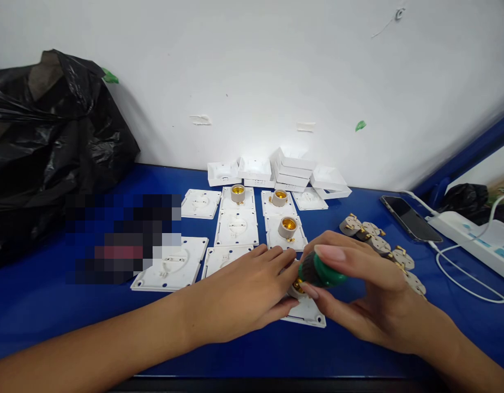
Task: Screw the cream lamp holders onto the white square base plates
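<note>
My right hand (378,295) is closed around the green handle of a screwdriver (329,276), which points down into a lamp socket (296,292). The tip of the tool is hidden. My left hand (262,286) reaches across and grips that socket, its fingers against the side. Under both hands lies a white square plate (309,315), partly covered. Just beyond, another socket with a brass-coloured thread (288,226) sits on a plate. Two more sockets (237,192) stand on plates farther back.
Bare white plates (174,262) lie to the left. White boxes (295,166) are stacked by the wall. Several loose sockets (378,245) lie in a cluster at right, near a phone (411,218), cables and a power strip (477,240). A black bag (51,147) bulges at left.
</note>
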Demonstrator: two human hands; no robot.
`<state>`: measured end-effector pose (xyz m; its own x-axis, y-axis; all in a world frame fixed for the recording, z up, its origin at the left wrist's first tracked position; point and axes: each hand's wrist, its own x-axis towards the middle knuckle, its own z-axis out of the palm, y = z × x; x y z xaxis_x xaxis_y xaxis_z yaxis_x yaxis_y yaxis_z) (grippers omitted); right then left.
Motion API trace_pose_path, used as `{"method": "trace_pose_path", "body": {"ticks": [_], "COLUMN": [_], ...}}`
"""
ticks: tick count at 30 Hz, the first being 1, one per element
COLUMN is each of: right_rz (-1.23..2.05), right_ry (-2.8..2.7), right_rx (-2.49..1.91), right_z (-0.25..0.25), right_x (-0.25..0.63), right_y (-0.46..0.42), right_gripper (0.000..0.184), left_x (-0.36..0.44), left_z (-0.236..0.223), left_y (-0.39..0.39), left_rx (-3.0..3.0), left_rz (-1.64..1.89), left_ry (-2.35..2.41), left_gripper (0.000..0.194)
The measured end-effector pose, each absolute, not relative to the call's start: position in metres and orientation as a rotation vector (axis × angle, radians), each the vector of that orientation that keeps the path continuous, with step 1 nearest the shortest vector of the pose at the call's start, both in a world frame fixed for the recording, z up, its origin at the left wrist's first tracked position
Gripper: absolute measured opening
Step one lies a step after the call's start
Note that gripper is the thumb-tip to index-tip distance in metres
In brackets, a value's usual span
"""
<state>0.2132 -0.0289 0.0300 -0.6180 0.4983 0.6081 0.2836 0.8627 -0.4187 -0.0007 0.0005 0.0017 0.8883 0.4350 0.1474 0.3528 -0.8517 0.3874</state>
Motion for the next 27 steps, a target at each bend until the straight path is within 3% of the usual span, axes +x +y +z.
{"method": "trace_pose_path", "body": {"ticks": [27], "right_rz": [0.393], "right_ry": [-2.277], "right_rx": [-0.573], "right_z": [0.0293], "right_x": [0.2138], "right_y": [-0.0292], "right_gripper": [0.085], "left_x": [-0.0001], "left_z": [0.0086], "left_y": [-0.0017], "left_rx": [2.745], "left_rz": [0.237], "left_ry": [0.624], "left_gripper": [0.037]}}
